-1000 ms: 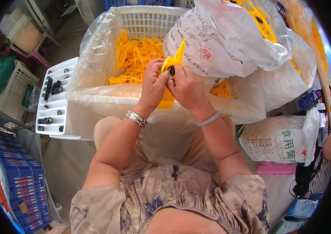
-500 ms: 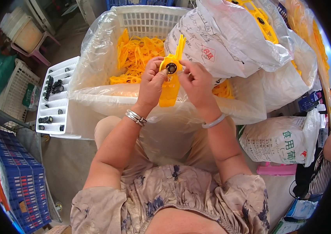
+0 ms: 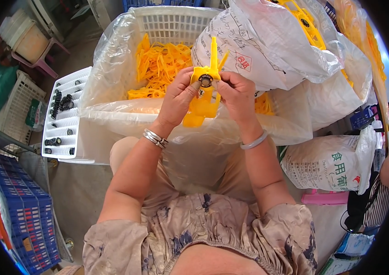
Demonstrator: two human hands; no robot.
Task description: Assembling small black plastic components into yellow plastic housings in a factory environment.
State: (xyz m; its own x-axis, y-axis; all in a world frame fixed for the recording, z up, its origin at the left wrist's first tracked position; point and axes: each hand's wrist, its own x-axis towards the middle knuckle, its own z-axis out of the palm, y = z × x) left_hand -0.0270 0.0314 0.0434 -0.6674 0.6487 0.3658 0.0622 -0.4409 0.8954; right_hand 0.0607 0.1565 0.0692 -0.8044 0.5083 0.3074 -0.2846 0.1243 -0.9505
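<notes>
Both hands hold one yellow plastic part (image 3: 202, 106) upright in front of me, over the near rim of a plastic-lined white basket (image 3: 112, 114). My left hand (image 3: 177, 97) grips its left side and my right hand (image 3: 235, 94) its right side. A small dark round piece (image 3: 206, 81) sits in the part's upper end, between my thumbs. Behind the hands the basket holds a heap of yellow plastic pieces (image 3: 160, 66).
A white slotted tray (image 3: 63, 114) with several small black parts lies to the left. A white sack (image 3: 267, 46) with yellow parts leans over the basket at right; another printed sack (image 3: 332, 162) lies lower right. A blue crate (image 3: 20, 215) stands at lower left.
The yellow part was raised a little and turned upright between my hands, so the dark round piece now faces me. My arms stayed over the basket rim.
</notes>
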